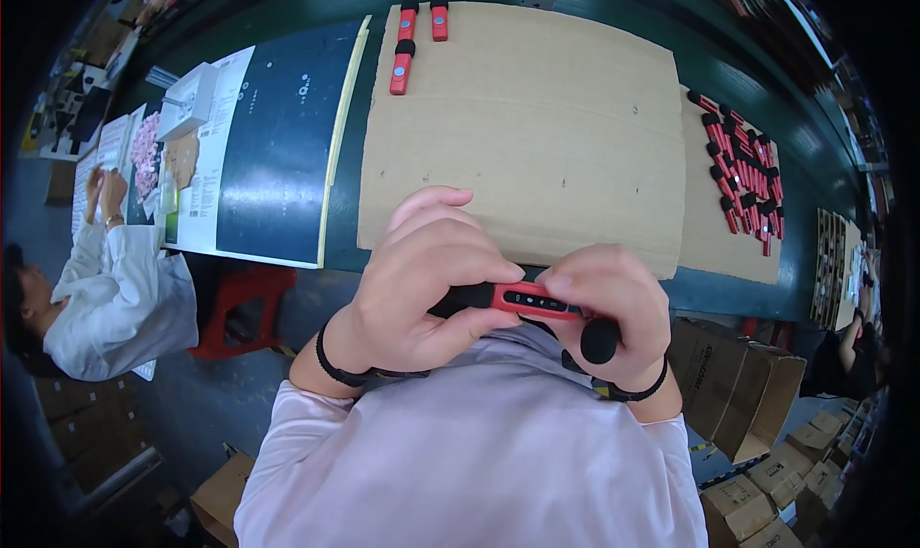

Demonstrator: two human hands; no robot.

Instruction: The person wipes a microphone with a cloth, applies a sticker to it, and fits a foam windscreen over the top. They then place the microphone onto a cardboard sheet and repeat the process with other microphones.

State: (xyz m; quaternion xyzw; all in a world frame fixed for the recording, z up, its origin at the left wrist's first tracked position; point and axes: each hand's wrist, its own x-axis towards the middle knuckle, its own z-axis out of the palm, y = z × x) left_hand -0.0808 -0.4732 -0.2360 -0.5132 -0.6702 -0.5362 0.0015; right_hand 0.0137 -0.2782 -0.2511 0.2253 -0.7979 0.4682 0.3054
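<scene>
Bridging left grip (414, 285) and right grip (623, 304): red device (537, 300).

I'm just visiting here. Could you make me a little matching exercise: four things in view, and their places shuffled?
1. red device with dark panel
2. red stool
3. large cardboard sheet
4. cluster of red-and-black devices

A. at right, on smaller cardboard
B. near the co-worker in white
C. between left hand and right hand
D. straight ahead of both hands

Pairs: 1-C; 2-B; 3-D; 4-A
</scene>
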